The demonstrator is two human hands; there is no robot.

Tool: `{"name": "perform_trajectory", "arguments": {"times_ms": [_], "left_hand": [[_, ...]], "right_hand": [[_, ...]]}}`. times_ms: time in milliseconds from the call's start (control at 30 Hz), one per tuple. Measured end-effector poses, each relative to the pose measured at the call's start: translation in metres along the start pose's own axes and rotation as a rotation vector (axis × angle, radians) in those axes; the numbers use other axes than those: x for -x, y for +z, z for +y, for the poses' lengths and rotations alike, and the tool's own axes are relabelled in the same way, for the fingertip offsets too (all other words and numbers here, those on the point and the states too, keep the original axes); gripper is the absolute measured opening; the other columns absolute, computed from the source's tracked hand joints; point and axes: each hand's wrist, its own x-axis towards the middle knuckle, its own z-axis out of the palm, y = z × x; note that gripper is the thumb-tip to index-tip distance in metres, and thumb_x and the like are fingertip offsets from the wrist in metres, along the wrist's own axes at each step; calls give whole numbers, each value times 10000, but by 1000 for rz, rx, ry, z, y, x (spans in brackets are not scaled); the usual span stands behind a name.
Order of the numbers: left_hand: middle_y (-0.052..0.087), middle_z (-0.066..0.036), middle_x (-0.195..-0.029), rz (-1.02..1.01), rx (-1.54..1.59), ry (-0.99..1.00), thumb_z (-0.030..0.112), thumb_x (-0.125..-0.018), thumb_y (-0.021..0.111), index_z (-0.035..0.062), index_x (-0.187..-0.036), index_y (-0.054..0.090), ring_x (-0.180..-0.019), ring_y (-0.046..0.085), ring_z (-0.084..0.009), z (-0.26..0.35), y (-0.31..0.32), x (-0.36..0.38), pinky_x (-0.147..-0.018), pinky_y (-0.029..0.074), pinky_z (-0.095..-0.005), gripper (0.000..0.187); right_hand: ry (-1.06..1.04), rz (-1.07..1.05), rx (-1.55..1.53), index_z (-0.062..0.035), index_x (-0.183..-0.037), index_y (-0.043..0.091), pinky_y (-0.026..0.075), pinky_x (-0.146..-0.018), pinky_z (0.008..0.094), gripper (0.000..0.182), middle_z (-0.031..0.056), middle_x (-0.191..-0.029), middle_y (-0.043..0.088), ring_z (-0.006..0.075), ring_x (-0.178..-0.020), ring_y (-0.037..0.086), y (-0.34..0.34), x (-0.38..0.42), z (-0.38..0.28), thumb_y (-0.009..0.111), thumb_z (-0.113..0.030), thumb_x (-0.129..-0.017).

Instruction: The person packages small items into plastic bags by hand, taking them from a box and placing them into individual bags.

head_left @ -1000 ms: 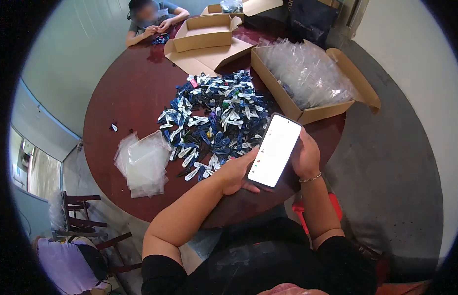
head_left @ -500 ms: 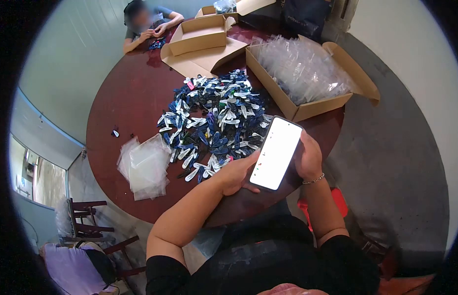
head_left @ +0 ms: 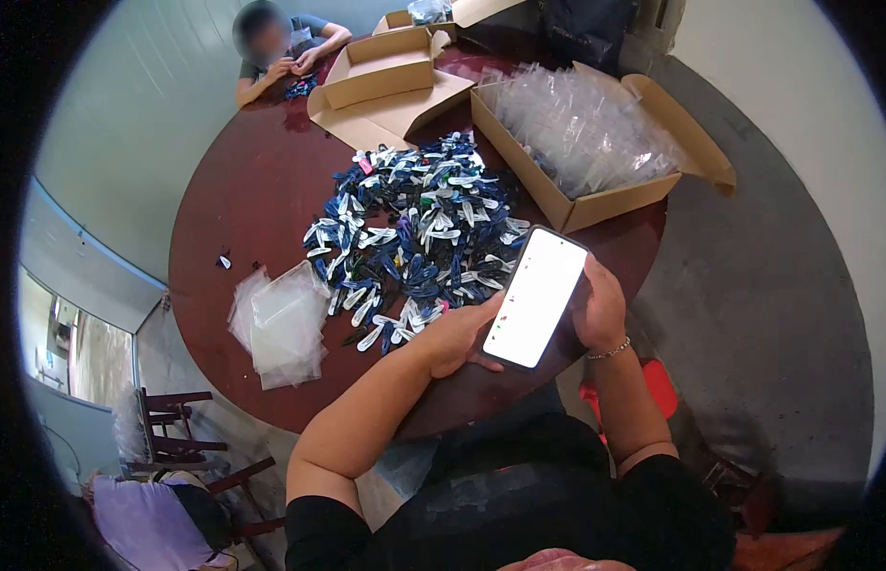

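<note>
Both hands hold a smartphone (head_left: 535, 297) with a bright, mostly white screen, tilted over the near edge of the table. My left hand (head_left: 465, 338) grips its left side, partly hidden behind it. Along the right edge, my right hand (head_left: 600, 306) is closed round the phone, with a bracelet at the wrist. Just beyond the phone lies a big loose pile of snap hair clips (head_left: 419, 238), mostly dark blue, white and black. Clear plastic bags (head_left: 283, 328) lie in a fanned stack left of the pile.
On the round dark red table (head_left: 224, 200), an open cardboard box (head_left: 576, 211) holds many clear bags. Another open box (head_left: 381, 86) stands farther back. Across the table, a person (head_left: 291, 57) handles small items. A red stool (head_left: 652, 390) and wooden stools (head_left: 181, 419) stand around.
The view has shifted very slightly. Both hands and the phone stay in nearly the same place.
</note>
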Motion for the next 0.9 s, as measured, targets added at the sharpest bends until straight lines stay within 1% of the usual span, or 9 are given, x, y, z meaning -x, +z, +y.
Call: {"name": "perform_trajectory", "arguments": {"times_ms": [67, 167, 233, 267, 333, 667, 767, 833, 900], "left_hand": [[646, -48, -1149, -1, 2, 1, 579, -970, 339, 90, -1275, 552, -994, 627, -164, -3, -3, -3, -761, 534, -353, 614], [663, -74, -1107, -73, -27, -3, 559, -983, 300, 86, -1285, 535, -964, 641, -194, -7, -10, -7, -758, 527, -372, 609], [667, -111, -1071, -62, -70, -28, 552, -988, 293, 25, -1203, 575, -940, 645, -200, -3, -9, -5, -757, 523, -364, 635], [667, -111, -1071, -65, -70, -32, 552, -988, 293, 25, -1203, 575, -940, 645, -200, -4, -9, -6, -757, 523, -364, 635], [667, -124, -1038, -40, -73, -39, 544, -986, 322, -5, -1163, 590, -907, 646, -202, -7, -10, -7, -757, 517, -343, 636], [658, -131, -1033, -15, -90, -16, 501, -985, 391, -17, -1159, 584, -889, 642, -201, -1, -3, 1, -769, 517, -329, 579], [657, -118, -1050, -9, -116, 10, 485, -972, 453, -4, -1180, 581, -907, 636, -194, -2, -1, 3, -768, 515, -313, 546], [659, -104, -1052, 20, -293, 218, 374, -982, 490, 6, -1213, 568, -918, 639, -182, -2, 2, 5, -779, 506, -294, 441], [653, -109, -1090, 45, -339, 296, 316, -983, 498, 7, -1224, 564, -953, 640, -184, 0, 3, 8, -801, 503, -295, 397]], "right_hand": [[18, 21, -62, 39, -1135, 571, 476, -844, 302, 386, 118, -1060, 650, 180, -935, 627, -3, 1, 0, 369, -268, -1017], [-29, 43, 11, 41, -1124, 577, 476, -841, 298, 387, 115, -1047, 653, 178, -931, 626, -6, 2, -2, 370, -267, -1018], [-3, 119, -66, 39, -1101, 592, 471, -839, 293, 385, 108, -1030, 655, 167, -924, 621, -7, 5, -5, 363, -260, -1020], [-3, 124, -66, 39, -1101, 592, 471, -839, 293, 385, 108, -1030, 655, 167, -924, 621, -12, 6, -6, 363, -260, -1020], [-47, 42, 74, 51, -1125, 570, 464, -908, 329, 360, 138, -1098, 638, 216, -1001, 613, -24, 7, -6, 385, -235, -1011], [-12, 81, -7, 48, -1111, 581, 473, -883, 317, 369, 133, -1064, 649, 207, -973, 621, -22, 11, -12, 392, -252, -1009], [-29, 126, 43, 45, -1104, 590, 486, -849, 307, 351, 121, -1043, 653, 196, -936, 629, -23, 12, -17, 399, -233, -1005], [-74, 255, 169, 44, -1090, 600, 496, -811, 295, 329, 115, -1026, 655, 187, -895, 634, -32, 10, -23, 409, -207, -998], [-95, 290, 161, 45, -1056, 613, 472, -820, 278, 305, 93, -997, 651, 155, -891, 610, -55, 6, -25, 440, -197, -986]]}}
